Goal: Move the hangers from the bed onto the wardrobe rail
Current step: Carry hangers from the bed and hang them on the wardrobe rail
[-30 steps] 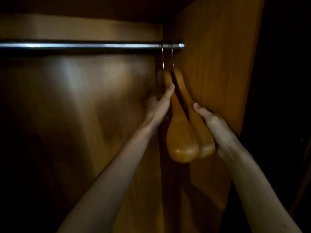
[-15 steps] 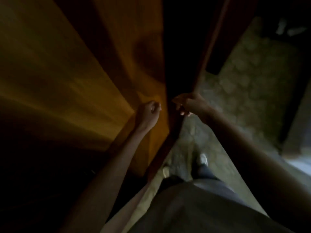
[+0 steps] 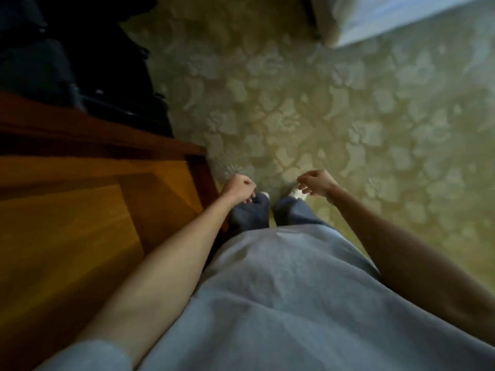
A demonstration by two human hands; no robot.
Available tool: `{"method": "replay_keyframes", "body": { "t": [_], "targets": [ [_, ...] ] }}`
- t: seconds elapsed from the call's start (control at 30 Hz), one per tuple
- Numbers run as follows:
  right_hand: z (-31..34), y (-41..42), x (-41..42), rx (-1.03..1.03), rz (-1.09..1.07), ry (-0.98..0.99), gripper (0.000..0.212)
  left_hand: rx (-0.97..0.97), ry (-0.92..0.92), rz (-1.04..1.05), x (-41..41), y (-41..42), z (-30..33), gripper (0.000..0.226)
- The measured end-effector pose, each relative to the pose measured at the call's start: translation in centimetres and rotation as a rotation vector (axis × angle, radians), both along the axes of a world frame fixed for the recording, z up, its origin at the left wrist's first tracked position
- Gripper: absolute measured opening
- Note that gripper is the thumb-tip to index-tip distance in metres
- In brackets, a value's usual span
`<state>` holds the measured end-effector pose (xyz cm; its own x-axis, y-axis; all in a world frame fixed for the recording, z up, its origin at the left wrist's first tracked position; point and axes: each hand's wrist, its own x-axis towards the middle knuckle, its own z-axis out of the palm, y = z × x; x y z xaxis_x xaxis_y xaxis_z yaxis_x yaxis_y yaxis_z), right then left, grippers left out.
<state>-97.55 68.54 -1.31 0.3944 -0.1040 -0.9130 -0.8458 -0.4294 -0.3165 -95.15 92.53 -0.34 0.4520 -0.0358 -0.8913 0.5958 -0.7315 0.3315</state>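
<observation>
Grey-blue shirt fabric [image 3: 281,303] fills lower centre of head view, directly below camera. Bare forearms extend forward past it on both sides. Dark trouser legs [image 3: 251,212] visible beyond shirt hem, ending in pale toe tips on floor.

Left hand [image 3: 239,190] held above left foot, beside wooden wardrobe edge; fingers curled loosely under palm, grasping nothing. Right hand [image 3: 317,182] held above right foot, well apart from left; fingers hanging slack and slightly bent, grasping nothing.

Wooden wardrobe [image 3: 80,210] occupies left side, orange-brown panels with darker reddish outer frame meeting floor near left hand. Dark, indistinct items [image 3: 80,62] stacked beyond wardrobe at upper left; nature cannot be determined.

Patterned carpet [image 3: 321,116], olive-beige with leaf-like motifs, covers floor ahead and to right. Pale blue bedding of bed [image 3: 401,14] at upper right corner, well apart from both hands.

Hangers: not located in this view. Wardrobe rail: out of frame. Overall sharpness reduced; fine detail blurred.
</observation>
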Motion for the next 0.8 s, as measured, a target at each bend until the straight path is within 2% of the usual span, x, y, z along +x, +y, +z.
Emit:
{"method": "replay_keyframes", "body": {
  "t": [0.23,0.37,0.53,0.7,0.8],
  "targets": [
    [-3.3,-12.6,-14.1,-0.080,-0.440,0.181,0.022,-0.046,0.013,-0.229,4.0,-16.5,-2.1,0.016],
    [-4.0,-17.1,-16.6,-0.088,-0.656,0.219,0.023,-0.007,-0.068,-0.285,7.0,-23.0,-2.7,0.024],
    [-4.3,-23.8,-9.6,-0.069,-0.852,0.065,0.018,0.135,-0.115,-0.370,10.8,-27.0,-2.8,0.027],
    [-4.4,-33.7,2.8,-0.013,-0.896,-0.109,0.020,0.254,-0.010,-0.398,15.6,-29.5,-3.8,0.025],
    [-4.2,-40.4,9.8,-0.028,-0.881,-0.145,0.021,0.258,0.069,-0.367,19.9,-32.8,-3.9,0.025]
  ]
}}
